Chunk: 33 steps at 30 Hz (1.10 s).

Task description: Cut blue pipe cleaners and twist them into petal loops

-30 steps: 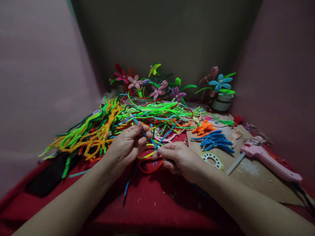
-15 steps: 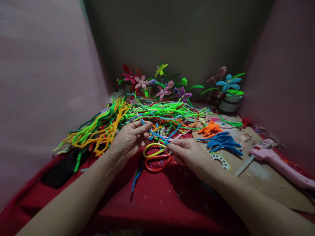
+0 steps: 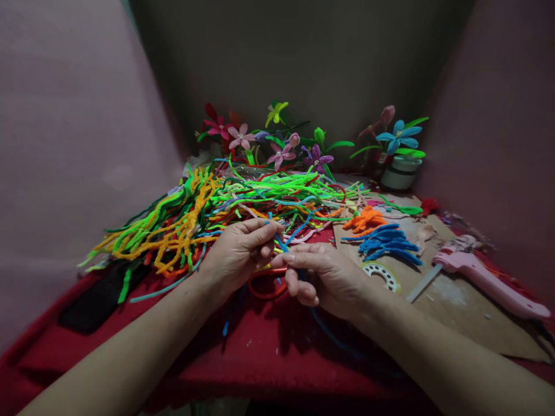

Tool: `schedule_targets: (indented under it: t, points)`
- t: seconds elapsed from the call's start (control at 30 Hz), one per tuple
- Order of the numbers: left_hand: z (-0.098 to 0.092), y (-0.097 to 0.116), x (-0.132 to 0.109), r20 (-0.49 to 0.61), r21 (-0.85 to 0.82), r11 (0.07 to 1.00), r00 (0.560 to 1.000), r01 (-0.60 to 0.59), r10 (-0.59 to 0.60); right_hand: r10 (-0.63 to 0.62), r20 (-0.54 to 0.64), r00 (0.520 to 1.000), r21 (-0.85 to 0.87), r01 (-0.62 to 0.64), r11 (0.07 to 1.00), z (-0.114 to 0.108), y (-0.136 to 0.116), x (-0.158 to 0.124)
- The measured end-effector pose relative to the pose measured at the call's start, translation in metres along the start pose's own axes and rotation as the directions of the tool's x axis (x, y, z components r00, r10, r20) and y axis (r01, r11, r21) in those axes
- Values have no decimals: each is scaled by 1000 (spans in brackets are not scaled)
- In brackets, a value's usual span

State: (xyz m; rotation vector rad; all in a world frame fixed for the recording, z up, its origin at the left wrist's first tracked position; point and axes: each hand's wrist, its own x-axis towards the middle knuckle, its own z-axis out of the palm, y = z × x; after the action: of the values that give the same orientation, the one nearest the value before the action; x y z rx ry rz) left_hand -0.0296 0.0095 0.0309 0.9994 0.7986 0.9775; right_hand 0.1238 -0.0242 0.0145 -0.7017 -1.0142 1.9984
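Note:
Between my two hands runs a blue pipe cleaner, bent, with its strands crossing near the fingertips. My left hand pinches one part of it between thumb and index finger. With thumb and forefinger my right hand grips it a little lower, the other fingers curled loosely. A long blue end hangs below the right hand. Behind and under the fingers lie scissors with red and yellow handles, partly hidden by the hands.
Heaped pipe cleaners lie beyond my hands. To the right are blue bundles, orange pieces, a tape roll and a pink glue gun on cardboard. A black phone-like object lies left. Fuzzy flowers stand behind.
My hands have drawn closer together, the right moving left over the scissors. The blue strand between them is shorter, and a long end now hangs under the right hand. The view has shifted slightly.

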Motion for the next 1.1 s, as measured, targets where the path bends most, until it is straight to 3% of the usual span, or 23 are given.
schedule_targets:
  t: [0.2,0.37,0.5,0.6,0.67,0.73,0.8,0.87,1.0,1.03,1.1]
  points:
    - [0,-1,4,30,-144,989,999,23,-19,-157,-190,969,-205,117,972,6,-5,-1]
    - [1,1,2,54,-163,985,997,61,-53,-206,-212,955,-246,152,957,11,-5,-3]
    - [-3,5,-1,23,-53,999,1000,13,-11,-218,-240,946,-213,168,962,10,-5,-3]
    - [-6,11,0,-52,39,993,992,-114,116,-256,-306,917,-207,198,958,2,-10,-2]
    - [-9,14,0,-85,190,966,977,-176,195,-309,-346,886,-229,240,943,-4,-16,-2]
    - [-12,16,1,-3,459,874,983,-162,184,-364,-380,851,-266,277,924,-9,-22,-2]
    - [-14,14,1,145,704,686,983,-184,114,-408,-416,812,-300,301,905,-11,-27,-3]
    - [-17,7,3,261,840,468,961,-273,92,-432,-447,783,-324,309,894,-12,-29,-3]
    - [-25,-11,8,357,928,63,927,-366,118,-451,-482,751,-357,301,884,-12,-30,-3]
    - [-26,-14,9,375,926,13,921,-378,110,-463,-483,743,-367,308,878,-13,-30,-2]
    - [-24,-16,9,400,915,1,908,-403,126,-497,-462,735,-392,334,857,-14,-29,-2]
